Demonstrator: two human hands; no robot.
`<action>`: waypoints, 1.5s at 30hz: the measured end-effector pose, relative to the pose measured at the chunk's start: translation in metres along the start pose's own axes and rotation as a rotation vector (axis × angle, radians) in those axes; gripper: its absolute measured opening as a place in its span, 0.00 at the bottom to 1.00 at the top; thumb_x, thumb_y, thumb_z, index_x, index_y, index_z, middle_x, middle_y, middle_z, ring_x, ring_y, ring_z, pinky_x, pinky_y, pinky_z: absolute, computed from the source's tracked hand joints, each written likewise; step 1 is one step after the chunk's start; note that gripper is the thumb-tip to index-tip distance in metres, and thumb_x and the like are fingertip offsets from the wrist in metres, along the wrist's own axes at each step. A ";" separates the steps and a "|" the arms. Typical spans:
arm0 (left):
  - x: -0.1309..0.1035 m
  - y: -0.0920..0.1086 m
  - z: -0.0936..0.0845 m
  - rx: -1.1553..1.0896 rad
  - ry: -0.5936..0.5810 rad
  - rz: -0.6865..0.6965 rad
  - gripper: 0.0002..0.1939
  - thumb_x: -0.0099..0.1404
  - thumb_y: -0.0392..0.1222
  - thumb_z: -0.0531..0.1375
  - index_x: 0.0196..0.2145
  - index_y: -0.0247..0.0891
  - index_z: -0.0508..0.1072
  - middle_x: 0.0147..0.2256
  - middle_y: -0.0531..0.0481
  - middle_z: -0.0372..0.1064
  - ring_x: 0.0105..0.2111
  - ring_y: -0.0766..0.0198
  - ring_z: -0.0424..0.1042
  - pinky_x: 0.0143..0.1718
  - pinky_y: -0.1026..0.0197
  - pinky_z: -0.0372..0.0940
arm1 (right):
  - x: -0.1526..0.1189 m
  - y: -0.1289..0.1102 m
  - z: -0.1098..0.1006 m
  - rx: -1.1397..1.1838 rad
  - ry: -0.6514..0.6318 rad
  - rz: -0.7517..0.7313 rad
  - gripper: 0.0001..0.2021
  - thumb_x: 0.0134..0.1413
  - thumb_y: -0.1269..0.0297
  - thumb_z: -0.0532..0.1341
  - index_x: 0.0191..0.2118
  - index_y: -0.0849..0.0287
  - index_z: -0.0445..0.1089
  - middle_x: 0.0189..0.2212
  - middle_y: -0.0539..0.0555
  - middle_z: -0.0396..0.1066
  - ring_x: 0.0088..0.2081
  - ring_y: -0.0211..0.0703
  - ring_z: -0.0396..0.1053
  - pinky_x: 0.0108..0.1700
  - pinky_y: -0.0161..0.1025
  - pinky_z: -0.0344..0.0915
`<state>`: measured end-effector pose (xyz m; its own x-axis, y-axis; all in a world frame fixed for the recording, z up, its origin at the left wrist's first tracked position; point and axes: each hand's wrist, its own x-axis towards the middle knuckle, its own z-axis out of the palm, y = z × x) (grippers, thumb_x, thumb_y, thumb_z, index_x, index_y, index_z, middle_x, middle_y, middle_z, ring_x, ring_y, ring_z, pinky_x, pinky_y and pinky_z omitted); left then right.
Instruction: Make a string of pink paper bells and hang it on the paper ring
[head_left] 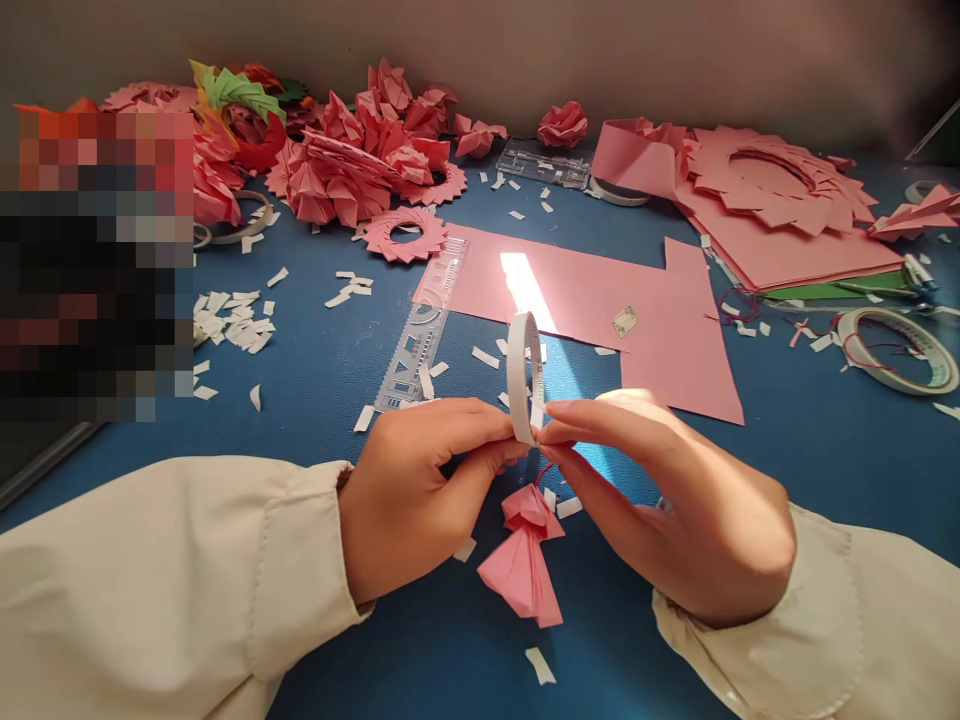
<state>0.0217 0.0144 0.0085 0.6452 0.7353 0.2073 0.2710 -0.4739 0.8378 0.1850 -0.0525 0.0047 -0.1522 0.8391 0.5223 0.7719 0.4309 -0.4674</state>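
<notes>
My left hand (442,480) pinches the lower edge of a white tape roll (519,378), which stands upright on its rim side above the table. My right hand (637,470) is at the roll's lower right, thumb and fingers nearly together at its bottom edge; whatever lies between the fingertips is too small to make out. Below the fingertips a folded pink paper ornament (525,570) hangs from a short red string (541,474). Small white tape pieces (540,665) lie around on the blue table (337,660).
Behind the hands are pink paper (570,290) and a clear stencil ruler (424,330). Folded pink flowers (337,170) line the back. At the right lie another tape roll (862,372), a pink paper ring (712,180) and red string. A pixelated area covers the left.
</notes>
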 end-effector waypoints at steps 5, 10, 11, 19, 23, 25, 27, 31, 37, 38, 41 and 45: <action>-0.002 -0.001 -0.001 0.016 -0.001 0.017 0.12 0.59 0.26 0.53 0.29 0.36 0.74 0.27 0.53 0.74 0.29 0.69 0.73 0.32 0.71 0.66 | 0.000 -0.004 0.000 -0.110 -0.018 0.012 0.14 0.54 0.77 0.58 0.45 0.58 0.63 0.29 0.49 0.73 0.27 0.35 0.70 0.29 0.34 0.64; -0.003 -0.001 0.000 0.009 -0.006 0.015 0.11 0.59 0.26 0.54 0.29 0.34 0.74 0.27 0.52 0.74 0.30 0.68 0.73 0.33 0.71 0.65 | 0.001 -0.004 0.001 -0.109 -0.003 -0.006 0.14 0.53 0.78 0.58 0.45 0.59 0.63 0.29 0.49 0.73 0.27 0.33 0.69 0.31 0.32 0.64; -0.003 -0.001 0.000 0.012 -0.004 0.022 0.11 0.59 0.25 0.54 0.29 0.34 0.74 0.28 0.51 0.74 0.30 0.69 0.73 0.33 0.71 0.65 | 0.002 -0.005 0.001 -0.105 -0.003 -0.009 0.14 0.53 0.78 0.58 0.45 0.60 0.63 0.28 0.49 0.72 0.27 0.33 0.69 0.32 0.32 0.64; -0.003 0.000 0.001 0.012 0.046 0.047 0.10 0.59 0.25 0.55 0.31 0.32 0.75 0.28 0.51 0.75 0.28 0.71 0.72 0.30 0.73 0.64 | 0.003 -0.002 0.001 -0.063 -0.057 -0.034 0.15 0.50 0.80 0.57 0.45 0.62 0.61 0.28 0.51 0.72 0.29 0.37 0.68 0.33 0.34 0.66; -0.002 -0.001 0.002 0.023 0.045 0.067 0.10 0.59 0.26 0.55 0.32 0.33 0.75 0.29 0.52 0.75 0.29 0.71 0.72 0.32 0.72 0.65 | 0.003 0.001 0.001 -0.039 -0.067 -0.055 0.15 0.51 0.80 0.56 0.45 0.62 0.60 0.28 0.52 0.71 0.29 0.37 0.68 0.33 0.35 0.67; -0.002 -0.001 0.002 0.030 0.048 0.084 0.10 0.59 0.26 0.55 0.31 0.34 0.75 0.29 0.52 0.75 0.29 0.70 0.72 0.32 0.72 0.65 | 0.003 0.001 0.001 -0.037 -0.059 -0.061 0.16 0.51 0.80 0.56 0.45 0.61 0.60 0.29 0.52 0.71 0.29 0.37 0.68 0.33 0.35 0.67; -0.002 -0.001 0.001 0.036 0.055 0.096 0.10 0.59 0.26 0.55 0.31 0.34 0.74 0.29 0.52 0.74 0.30 0.70 0.72 0.32 0.72 0.65 | 0.003 0.001 0.002 -0.040 -0.054 -0.063 0.16 0.51 0.80 0.56 0.45 0.61 0.60 0.28 0.52 0.71 0.29 0.37 0.68 0.34 0.35 0.67; -0.003 -0.001 0.002 0.035 0.065 0.116 0.10 0.59 0.25 0.55 0.32 0.33 0.75 0.28 0.51 0.74 0.31 0.70 0.73 0.34 0.72 0.65 | 0.003 0.001 0.002 -0.048 -0.056 -0.064 0.15 0.51 0.80 0.57 0.45 0.61 0.60 0.28 0.52 0.71 0.29 0.37 0.68 0.34 0.35 0.67; -0.004 -0.002 0.002 0.049 0.057 0.108 0.09 0.60 0.26 0.55 0.31 0.31 0.75 0.29 0.50 0.75 0.30 0.70 0.72 0.33 0.71 0.65 | 0.004 0.002 0.002 -0.079 0.027 -0.078 0.16 0.50 0.79 0.58 0.45 0.58 0.60 0.29 0.51 0.71 0.30 0.37 0.68 0.34 0.36 0.67; -0.004 -0.002 0.002 0.045 0.053 0.098 0.09 0.60 0.26 0.55 0.31 0.32 0.75 0.29 0.50 0.75 0.29 0.70 0.72 0.32 0.71 0.65 | 0.004 0.002 0.002 -0.073 0.045 -0.072 0.17 0.50 0.79 0.59 0.45 0.58 0.60 0.29 0.51 0.71 0.30 0.37 0.68 0.34 0.36 0.67; -0.003 -0.001 0.001 0.017 0.041 0.059 0.08 0.60 0.27 0.55 0.30 0.33 0.74 0.28 0.51 0.73 0.28 0.70 0.71 0.31 0.70 0.64 | 0.003 0.002 0.000 -0.031 0.074 -0.029 0.17 0.49 0.79 0.61 0.44 0.57 0.61 0.28 0.51 0.70 0.30 0.38 0.68 0.33 0.37 0.67; -0.003 0.001 0.001 -0.040 0.043 -0.049 0.06 0.61 0.31 0.56 0.31 0.33 0.73 0.28 0.51 0.71 0.30 0.67 0.70 0.32 0.67 0.65 | 0.001 0.004 -0.001 -0.054 0.118 -0.016 0.16 0.49 0.79 0.61 0.44 0.58 0.64 0.28 0.51 0.71 0.31 0.39 0.69 0.34 0.38 0.66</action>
<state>0.0205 0.0111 0.0088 0.6002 0.7778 0.1864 0.2723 -0.4178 0.8667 0.1891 -0.0498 0.0043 -0.0935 0.7862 0.6108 0.8029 0.4223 -0.4207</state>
